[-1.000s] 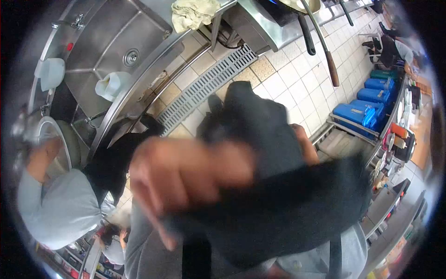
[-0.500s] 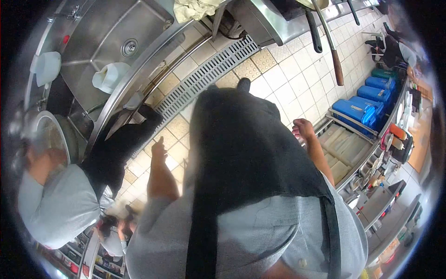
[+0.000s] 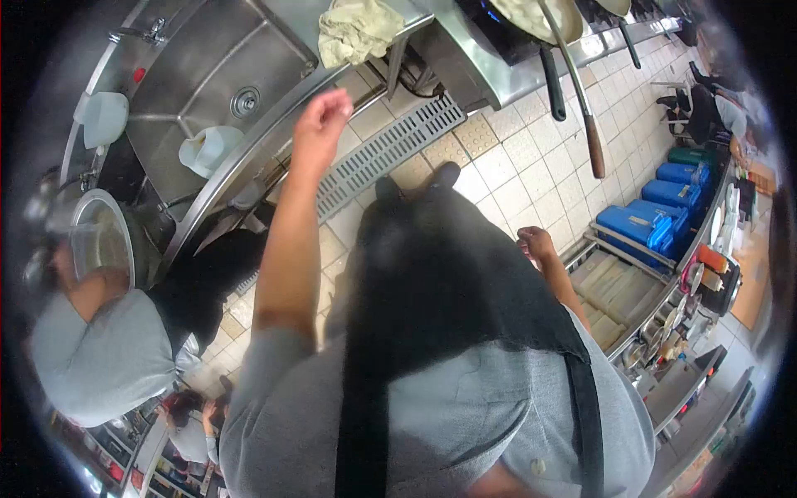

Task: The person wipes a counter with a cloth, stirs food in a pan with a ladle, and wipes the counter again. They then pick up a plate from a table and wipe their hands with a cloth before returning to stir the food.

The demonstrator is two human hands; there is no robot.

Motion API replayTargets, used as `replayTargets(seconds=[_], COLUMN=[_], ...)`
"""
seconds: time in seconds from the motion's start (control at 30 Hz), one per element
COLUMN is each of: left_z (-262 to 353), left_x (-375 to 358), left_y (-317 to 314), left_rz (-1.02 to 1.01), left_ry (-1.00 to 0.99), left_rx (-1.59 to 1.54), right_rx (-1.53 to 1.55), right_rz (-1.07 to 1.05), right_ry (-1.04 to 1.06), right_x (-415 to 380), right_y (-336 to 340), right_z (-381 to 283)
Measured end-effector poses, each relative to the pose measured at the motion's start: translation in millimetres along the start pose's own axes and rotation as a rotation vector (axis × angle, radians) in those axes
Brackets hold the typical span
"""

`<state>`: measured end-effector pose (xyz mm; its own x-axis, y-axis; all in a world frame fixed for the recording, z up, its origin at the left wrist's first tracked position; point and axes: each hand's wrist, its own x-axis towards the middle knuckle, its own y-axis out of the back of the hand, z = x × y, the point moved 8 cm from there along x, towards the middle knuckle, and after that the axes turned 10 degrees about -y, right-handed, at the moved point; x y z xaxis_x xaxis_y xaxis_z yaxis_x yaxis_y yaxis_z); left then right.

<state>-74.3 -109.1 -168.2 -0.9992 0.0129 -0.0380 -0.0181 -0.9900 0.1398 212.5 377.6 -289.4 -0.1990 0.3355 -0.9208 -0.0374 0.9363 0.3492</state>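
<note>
Seen from above in a kitchen. At far left a co-worker in a grey shirt (image 3: 100, 357) bends over a round metal pot (image 3: 100, 241). Above that lies a steel sink (image 3: 207, 66) with a white jug (image 3: 207, 148) inside and a white tub (image 3: 104, 119) on its left rim. The person's left hand (image 3: 320, 116) is raised on an outstretched arm, loosely curled with fingers together, holding nothing, over the sink's front edge and near a crumpled yellowish cloth (image 3: 357, 29) that hangs on the tabletop edge above it. A floor drain grate (image 3: 390, 149) runs along the tiled floor below the cloth. In the middle, the person's black apron (image 3: 448, 282) over a grey shirt fills the view. Above, 2 pan handles (image 3: 581, 91) stick out from the stove. The right hand (image 3: 535, 243) hangs low beside the apron, fingers curled inward, empty as far as can be told, just beside an open drawer (image 3: 614, 290) of pale blocks. Further right, 3 blue boxes (image 3: 656, 203) sit on a low rack.
</note>
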Motion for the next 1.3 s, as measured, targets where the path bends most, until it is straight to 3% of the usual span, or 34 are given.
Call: replayTargets(seconds=[0.07,0.1,0.17,0.23,0.3,0.33,0.43,0.57,0.63,0.73,0.83,0.9,1.03,1.07,1.3], left_z=[28.1,34.0,58.6,38.5,12.5,-7.2,12.4,2.8,-5.3,-2.5,-1.2,-0.3,1.7,3.4,9.2], left_x=[37.9,50.8,78.0,108.7,128.1,136.1,126.7,138.6,139.8,142.5,140.6,139.7,138.9,138.9,133.1], left_y=[-11.6,-17.1,-29.2,-44.1,-56.7,-64.1,-78.7,-74.3,-72.2,-71.9,-73.1,-72.3,-73.0,-73.5,-75.5], left_rz=[0.008,0.014,0.051,-0.056,-0.112,-0.236,-0.252,-0.23,-0.216,-0.192,-0.184,-0.177,-0.171,-0.169,-0.158], left_ry=[-0.22,-0.233,-0.372,-0.319,-0.158,-0.024,0.028,0.04,0.041,0.049,0.053,0.049,0.038,0.023,0.007], left_rx=[0.104,0.106,0.631,0.726,0.97,0.978,1.128,1.169,1.207,1.263,1.284,1.284,1.29,1.288,1.283], right_rx=[-0.012,0.005,0.005,0.043,0.074,0.133,0.28,0.366,0.402,0.453,0.336,-0.06,-0.186,-0.165,0.099], right_rz=[0.024,0.012,0.009,0.009,0.011,0.006,-0.011,0.024,0.079,-0.026,-0.095,0.058,0.186,0.281,0.196], right_ry=[0.039,0.057,0.091,0.088,0.076,0.056,0.047,0.29,0.388,0.534,0.702,0.839,0.742,0.819,0.796], right_x=[13.6,11.4,40.6,37.6,34.4,36.2,50.9,35.8,-10.5,-58.7,-102.1,-125.8,-116.1,-127.1,-127.4], right_y=[7.4,10.9,24.3,36.5,53.6,62.8,94.8,137.5,149.2,150.0,130.2,113.2,99.3,100.0,115.1], right_z=[-1.8,-6.9,0.9,-7.8,-10.3,-12.4,-21.8,-84.2,-136.5,-203.7,-258.1,-284.9,-294.4,-297.6,-280.0])
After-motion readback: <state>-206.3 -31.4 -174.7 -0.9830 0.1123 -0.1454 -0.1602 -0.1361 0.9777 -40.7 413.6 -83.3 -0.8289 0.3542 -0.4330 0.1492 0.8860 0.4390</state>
